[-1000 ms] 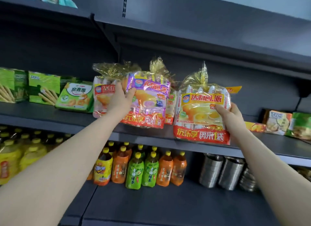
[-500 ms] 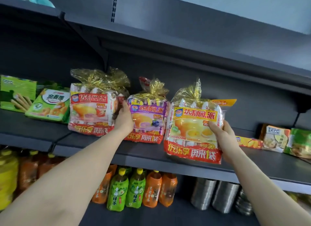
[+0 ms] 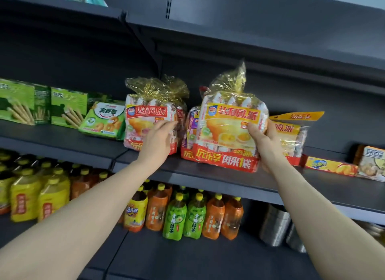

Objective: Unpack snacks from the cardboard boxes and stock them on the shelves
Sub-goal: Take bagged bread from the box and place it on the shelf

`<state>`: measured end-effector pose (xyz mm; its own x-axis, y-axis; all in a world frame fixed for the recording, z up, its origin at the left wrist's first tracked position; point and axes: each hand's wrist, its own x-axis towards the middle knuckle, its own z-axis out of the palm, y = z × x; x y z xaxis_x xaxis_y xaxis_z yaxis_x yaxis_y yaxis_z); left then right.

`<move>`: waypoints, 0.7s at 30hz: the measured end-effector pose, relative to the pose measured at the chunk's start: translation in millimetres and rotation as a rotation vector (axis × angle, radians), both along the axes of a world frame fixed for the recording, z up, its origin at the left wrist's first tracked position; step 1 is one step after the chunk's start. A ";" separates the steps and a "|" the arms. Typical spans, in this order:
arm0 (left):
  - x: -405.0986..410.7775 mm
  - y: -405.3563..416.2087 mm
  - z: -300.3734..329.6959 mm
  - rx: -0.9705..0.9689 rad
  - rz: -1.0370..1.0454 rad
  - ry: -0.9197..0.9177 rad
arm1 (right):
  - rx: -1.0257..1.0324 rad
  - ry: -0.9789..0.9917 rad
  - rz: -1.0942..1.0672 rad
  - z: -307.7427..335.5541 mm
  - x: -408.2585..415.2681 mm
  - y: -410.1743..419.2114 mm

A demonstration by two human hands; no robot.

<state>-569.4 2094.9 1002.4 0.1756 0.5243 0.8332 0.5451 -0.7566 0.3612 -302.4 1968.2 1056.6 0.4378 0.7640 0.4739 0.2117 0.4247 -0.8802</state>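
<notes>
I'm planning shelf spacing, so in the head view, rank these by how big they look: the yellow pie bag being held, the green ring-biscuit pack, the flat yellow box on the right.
1. yellow pie bag, though it is nearest the camera
2. green ring-biscuit pack
3. flat yellow box, seemingly smallest; its right end is hidden, so this is unsure

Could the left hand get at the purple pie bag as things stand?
Probably not easily: the yellow bag in the right hand covers most of the purple bag, leaving only a sliver beside the left hand.
</notes>
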 end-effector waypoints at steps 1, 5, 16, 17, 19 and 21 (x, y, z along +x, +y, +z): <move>-8.7 1.6 -1.3 0.006 0.030 0.007 | -0.013 -0.005 0.028 -1.5 -9.9 7.5; -32.8 11.3 -8.5 -0.041 0.156 0.069 | -0.104 0.004 0.117 -18.9 -37.1 36.2; -57.5 19.2 -17.4 -0.180 0.170 0.159 | -0.123 0.096 0.124 -27.9 -45.3 55.1; -58.9 18.6 -16.7 -0.182 0.160 0.151 | -0.106 0.087 0.122 -27.2 -48.5 53.7; -62.8 16.2 -14.3 -0.168 0.140 0.127 | -0.083 0.056 0.124 -23.0 -60.9 51.3; -67.1 13.2 -10.8 -0.159 0.111 0.100 | -0.074 0.041 0.146 -17.2 -76.0 53.5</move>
